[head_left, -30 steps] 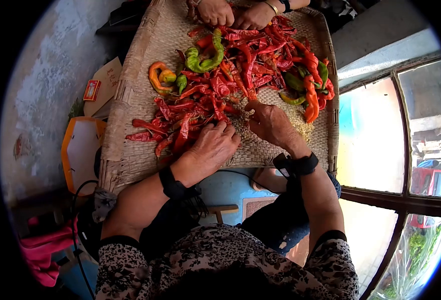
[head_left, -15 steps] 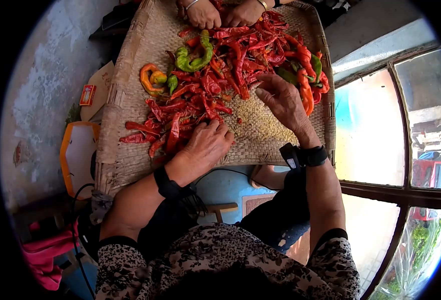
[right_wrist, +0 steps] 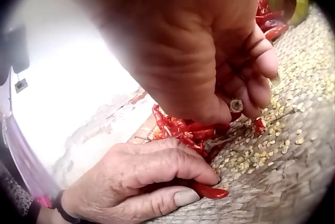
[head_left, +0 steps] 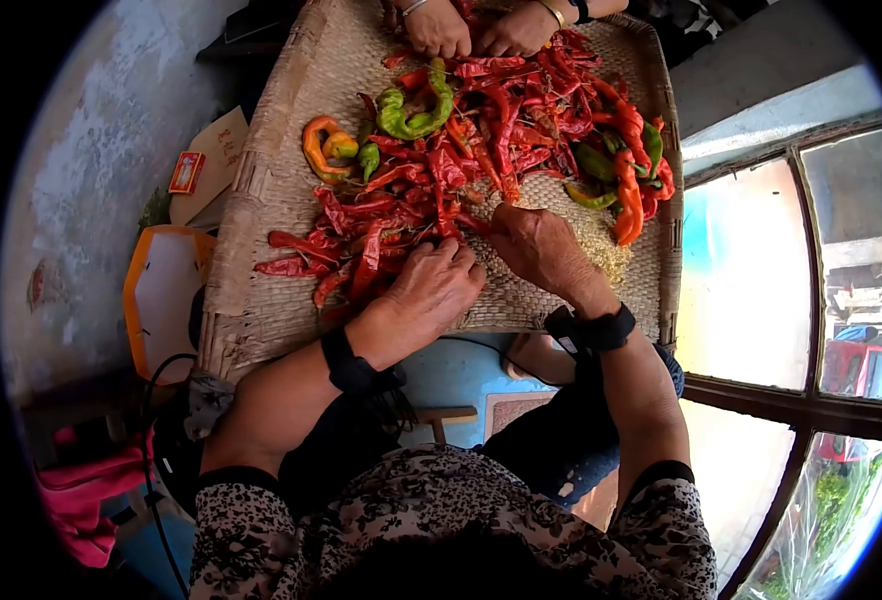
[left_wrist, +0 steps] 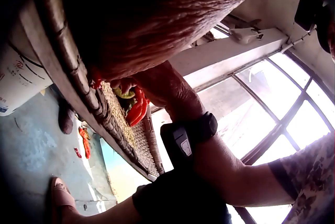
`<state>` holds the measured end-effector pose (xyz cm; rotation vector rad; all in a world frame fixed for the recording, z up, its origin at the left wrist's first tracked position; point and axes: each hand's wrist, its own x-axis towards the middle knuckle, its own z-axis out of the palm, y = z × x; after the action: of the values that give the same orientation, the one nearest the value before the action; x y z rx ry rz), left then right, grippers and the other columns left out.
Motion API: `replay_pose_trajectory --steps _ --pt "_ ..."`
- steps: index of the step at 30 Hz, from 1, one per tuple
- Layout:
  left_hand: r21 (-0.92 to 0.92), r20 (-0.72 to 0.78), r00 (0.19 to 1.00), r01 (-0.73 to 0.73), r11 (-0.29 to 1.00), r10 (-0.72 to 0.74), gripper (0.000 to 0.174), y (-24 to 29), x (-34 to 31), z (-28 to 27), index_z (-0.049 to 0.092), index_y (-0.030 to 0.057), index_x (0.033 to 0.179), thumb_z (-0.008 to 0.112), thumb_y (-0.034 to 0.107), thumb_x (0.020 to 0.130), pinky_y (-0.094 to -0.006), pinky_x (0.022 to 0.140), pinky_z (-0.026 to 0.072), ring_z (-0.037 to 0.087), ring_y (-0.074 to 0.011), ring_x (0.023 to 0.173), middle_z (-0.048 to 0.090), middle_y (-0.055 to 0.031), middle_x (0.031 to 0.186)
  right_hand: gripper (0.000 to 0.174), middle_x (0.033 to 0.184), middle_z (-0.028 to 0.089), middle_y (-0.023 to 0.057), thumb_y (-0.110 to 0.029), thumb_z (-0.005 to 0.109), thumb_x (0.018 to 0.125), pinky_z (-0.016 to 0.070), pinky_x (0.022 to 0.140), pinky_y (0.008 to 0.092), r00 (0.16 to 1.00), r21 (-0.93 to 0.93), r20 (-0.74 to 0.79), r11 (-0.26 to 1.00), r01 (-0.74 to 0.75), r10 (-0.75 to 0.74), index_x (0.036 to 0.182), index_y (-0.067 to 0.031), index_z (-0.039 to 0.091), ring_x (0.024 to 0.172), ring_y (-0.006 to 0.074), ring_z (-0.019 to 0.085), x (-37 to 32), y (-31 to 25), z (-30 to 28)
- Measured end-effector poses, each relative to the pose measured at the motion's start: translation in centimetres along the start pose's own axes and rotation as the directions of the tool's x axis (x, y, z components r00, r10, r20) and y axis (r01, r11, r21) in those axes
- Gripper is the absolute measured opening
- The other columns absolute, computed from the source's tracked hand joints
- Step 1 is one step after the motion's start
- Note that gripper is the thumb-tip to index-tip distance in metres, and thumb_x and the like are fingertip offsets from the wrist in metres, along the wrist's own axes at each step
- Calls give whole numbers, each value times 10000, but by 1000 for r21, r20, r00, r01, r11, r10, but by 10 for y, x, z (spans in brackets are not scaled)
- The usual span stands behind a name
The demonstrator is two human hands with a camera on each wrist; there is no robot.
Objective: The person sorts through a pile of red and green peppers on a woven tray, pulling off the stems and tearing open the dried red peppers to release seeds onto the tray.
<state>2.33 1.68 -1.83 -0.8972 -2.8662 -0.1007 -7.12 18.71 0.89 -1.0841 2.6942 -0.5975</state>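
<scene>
In the right wrist view my left hand point(head_left: 433, 285) holds a dried red chili pepper point(right_wrist: 212, 191) low against the woven tray point(head_left: 291, 105), its tip showing past the thumb. Just to its right, my right hand point(head_left: 546, 255) pinches a red chili pepper, whose cut-looking round stem end point(right_wrist: 236, 106) pokes out between thumb and fingers. Most of that pepper is hidden by the hand. Shrivelled red chili peppers point(head_left: 441, 170) form a heap in front of both hands. Pale seeds point(right_wrist: 277, 140) are scattered on the weave by the right hand.
Another person's hands point(head_left: 441, 30) work at the tray's far edge. A curled green pepper point(head_left: 413, 120) and an orange one point(head_left: 323, 150) lie left of the heap, fresh red peppers point(head_left: 629, 195) at the right. A matchbox point(head_left: 188, 172) sits outside the tray. Windows point(head_left: 751, 270) line the right side.
My right hand lifted away to the right with its fingers spread, then came back beside the left hand and now pinches a pepper. The left hand stays nearly in place.
</scene>
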Motion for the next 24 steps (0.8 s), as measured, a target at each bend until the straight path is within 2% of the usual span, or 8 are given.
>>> replay_pose_trajectory --steps 7,9,11,13,15,18,19,24 --pt "-3 -24 1000 19 1000 -19 198 2 0 1 597 46 893 663 88 711 -354 782 504 551 -240 960 574 -104 955 117 749 637 73 -116 642 849 487 633 308 987 146 122 981 -124 107 912 -19 651 708 143 620 -22 22 -51" --pt "-6 -32 999 14 1000 -14 192 2 1 2 588 49 886 663 86 713 -358 781 503 548 -241 957 570 -105 953 242 815 677 122 -201 646 868 515 665 326 991 217 -43 969 -117 129 1010 -6 662 761 219 663 -20 32 -66" --pt "-12 -28 1000 6 1000 -7 200 1 1 2 583 49 888 665 86 709 -362 776 500 543 -242 948 562 -106 949 448 912 674 132 -301 653 903 525 698 300 899 617 -310 785 -58 310 1208 18 577 819 208 654 -13 32 -64" --pt "-5 -19 1000 4 1000 -5 205 2 0 0 584 48 888 668 87 705 -361 774 498 541 -242 948 560 -107 951 601 1027 659 162 -358 645 911 535 724 291 860 595 -447 800 81 245 1337 25 463 868 223 648 -4 28 -55" --pt "2 -11 1000 3 1000 -3 209 2 1 0 585 47 888 671 88 701 -360 772 496 539 -242 948 559 -108 953 584 1100 642 187 -344 641 913 538 721 321 857 201 -513 978 56 56 1351 -3 461 920 231 648 2 26 -42" --pt "-23 6 1000 -1 1000 1 247 0 1 4 587 45 904 674 87 677 -356 772 496 536 -244 954 561 -110 957 406 863 693 153 -287 638 915 529 707 379 973 313 -228 944 109 -37 1202 -4 589 787 288 674 7 5 -16" --pt "-38 6 1000 0 999 1 264 -1 2 7 592 42 912 671 85 664 -355 772 495 535 -248 960 562 -110 962 445 1011 663 169 -334 636 920 534 754 345 998 403 -40 915 -32 53 1234 -24 581 927 226 661 9 -7 -13" --pt "-41 -98 995 6 999 -10 300 0 1 19 611 37 931 662 93 641 -351 773 495 538 -253 967 566 -109 967 334 947 659 138 -255 666 905 525 746 358 996 445 -83 894 49 -13 1111 3 612 870 223 650 24 -19 22"
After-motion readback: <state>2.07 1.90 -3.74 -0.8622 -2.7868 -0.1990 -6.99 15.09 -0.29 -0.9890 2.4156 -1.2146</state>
